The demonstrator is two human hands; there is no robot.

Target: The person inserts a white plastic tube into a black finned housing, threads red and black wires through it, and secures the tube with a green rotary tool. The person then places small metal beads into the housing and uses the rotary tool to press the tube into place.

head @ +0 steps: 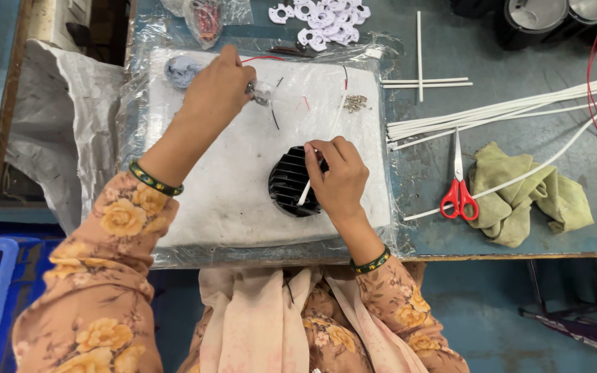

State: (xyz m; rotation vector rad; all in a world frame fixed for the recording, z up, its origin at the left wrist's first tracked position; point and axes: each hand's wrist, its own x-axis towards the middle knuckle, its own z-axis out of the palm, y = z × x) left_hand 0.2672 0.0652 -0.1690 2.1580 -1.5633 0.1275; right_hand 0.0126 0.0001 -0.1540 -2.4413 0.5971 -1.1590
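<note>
— Under your right hand [340, 176], what sits there?

— Under your fingers lies the heatsink [290, 181], a black finned disc on the white pad [243, 179]. Your thumb and forefinger are pinched together on a thin white tube [306, 188] that runs down across the fins.

— And your left hand [217, 88]?

— It is up and away from the heatsink, fingers closed on a small pale part [262, 92] with a red wire [262, 59] trailing past the knuckles. How tight the grip is, I cannot tell.

— How will the heatsink handle?

— It looks rigid and fairly dense for its size, likely metal. The fins look thin at the edges, so I would judge the outer rim the safest hold, not the fin tips.

— The tube?

— Light and bendy, probably slippery; hold it close to the end, as you do.

— What else lies near?

— Beyond your right fingertips, small screws [356, 103]. Off to the right of that hand, red scissors [458, 186], a green rag [519, 193] and long white tubes [506, 110]. Past your left hand, white plastic pieces [323, 21].
</note>
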